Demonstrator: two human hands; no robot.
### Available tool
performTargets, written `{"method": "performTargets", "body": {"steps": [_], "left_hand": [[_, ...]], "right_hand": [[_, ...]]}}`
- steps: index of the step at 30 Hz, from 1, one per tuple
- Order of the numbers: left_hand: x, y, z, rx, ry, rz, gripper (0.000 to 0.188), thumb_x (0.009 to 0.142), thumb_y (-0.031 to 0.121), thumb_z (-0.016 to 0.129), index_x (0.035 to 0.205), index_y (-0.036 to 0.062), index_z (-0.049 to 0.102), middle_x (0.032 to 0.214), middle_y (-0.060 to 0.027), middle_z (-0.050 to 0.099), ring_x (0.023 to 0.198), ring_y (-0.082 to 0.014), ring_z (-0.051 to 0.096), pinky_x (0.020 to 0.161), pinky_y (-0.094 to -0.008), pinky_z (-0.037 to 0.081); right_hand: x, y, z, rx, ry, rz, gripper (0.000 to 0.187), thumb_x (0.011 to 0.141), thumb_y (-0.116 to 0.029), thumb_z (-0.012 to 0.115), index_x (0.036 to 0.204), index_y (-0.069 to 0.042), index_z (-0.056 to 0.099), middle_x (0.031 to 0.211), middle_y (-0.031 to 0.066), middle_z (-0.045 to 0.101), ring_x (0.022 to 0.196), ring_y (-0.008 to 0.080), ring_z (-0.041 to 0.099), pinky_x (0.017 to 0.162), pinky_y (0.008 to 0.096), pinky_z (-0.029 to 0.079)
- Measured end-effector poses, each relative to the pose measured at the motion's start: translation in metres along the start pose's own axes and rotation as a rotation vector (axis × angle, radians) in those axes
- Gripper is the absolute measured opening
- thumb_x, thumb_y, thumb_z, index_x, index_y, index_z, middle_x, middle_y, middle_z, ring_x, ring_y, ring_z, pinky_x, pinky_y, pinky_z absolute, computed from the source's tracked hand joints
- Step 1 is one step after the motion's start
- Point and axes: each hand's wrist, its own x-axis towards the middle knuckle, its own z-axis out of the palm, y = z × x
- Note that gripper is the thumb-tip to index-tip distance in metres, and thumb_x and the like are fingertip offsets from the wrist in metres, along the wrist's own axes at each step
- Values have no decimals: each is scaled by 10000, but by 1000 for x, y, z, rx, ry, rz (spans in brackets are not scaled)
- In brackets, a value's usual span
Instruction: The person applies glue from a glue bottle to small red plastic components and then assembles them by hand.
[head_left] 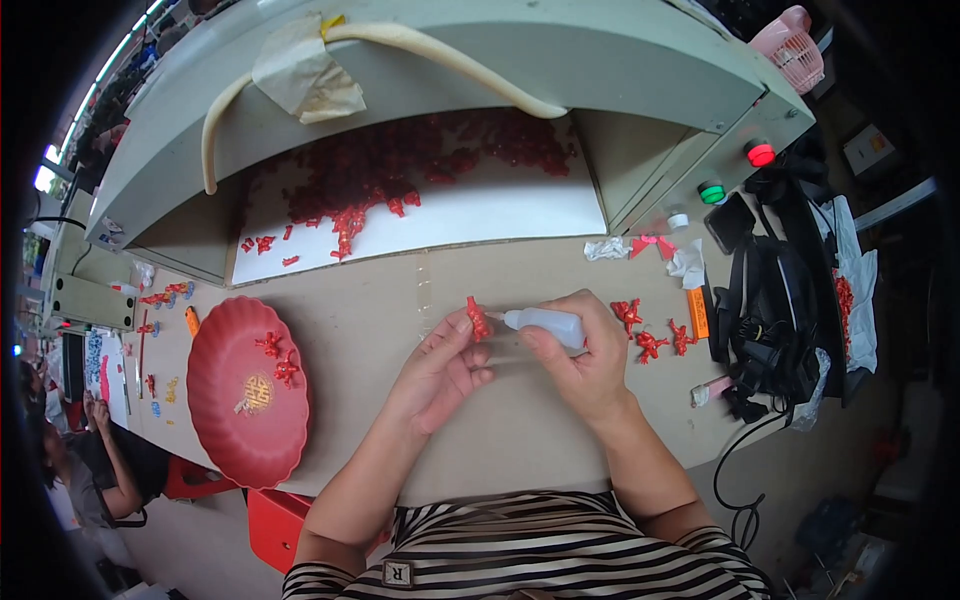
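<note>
- Head view: the left hand (438, 368) pinches a small red bow (478, 319) between thumb and fingertips, closed firmly on it, above the middle of the table (400, 300).
- The right hand (585, 360) is wrapped around a small white squeeze bottle (548, 325), fingers curled tight on its body, thumb underneath.
- The bottle lies nearly level, its thin nozzle pointing left and touching the bow, or just short of it; I cannot tell which.
- Both hands are close together, just in front of the person's striped shirt (530, 550).
- A round red tray (225, 400) sits to the left of the left hand, well apart from it, with a couple of red bows lying on it and a gold mark at its centre.
- Three more loose bows (650, 335) lie on the table just right of the right hand, beside a small orange block (697, 312).
- Behind the hands, a grey machine housing (560, 60) arches over a white sheet covered with a heap of red pieces (400, 165).
- A pale hose (440, 55) curves across the top of the housing, with tape at one end.
- A red button (761, 154) and a green button (711, 193) sit on the housing's right end.
- Black cables (760, 330) and gear crowd the right edge of the table.
- Another person (90, 470) sits at the far lower left.
</note>
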Motion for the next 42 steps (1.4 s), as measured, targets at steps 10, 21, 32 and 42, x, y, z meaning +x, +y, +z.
{"method": "performTargets", "body": {"steps": [10,21,32,42], "left_hand": [[-4,-7,-16,-85,-58,30,258,881,231,524,1106,106,506,989,2,582,736,-80,552,655,-270,479],[-23,4,2,-208,-397,77,284,891,225,503,1148,103,502,1002,-25,581,727,-91,510,697,-290,453],[-44,17,6,-299,-825,143,240,882,204,514,1084,74,504,987,-90,566,779,-155,550,739,-336,450],[-44,21,5,-321,-770,139,235,881,196,515,1081,73,504,997,-83,569,782,-160,554,737,-330,448]], "right_hand": [[-3,13,-3,534,68,373,168,796,-64,624,896,-32,493,841,59,586,754,109,561,675,246,461],[52,1,48,388,-340,398,280,806,-48,594,1035,-26,434,908,82,550,766,157,587,694,281,513],[122,-42,208,-188,-719,-113,184,768,-126,627,882,4,566,902,140,595,829,261,586,723,332,455],[121,-31,236,-277,-668,-286,211,748,-63,605,946,7,580,881,145,580,803,302,582,713,362,456]]}}
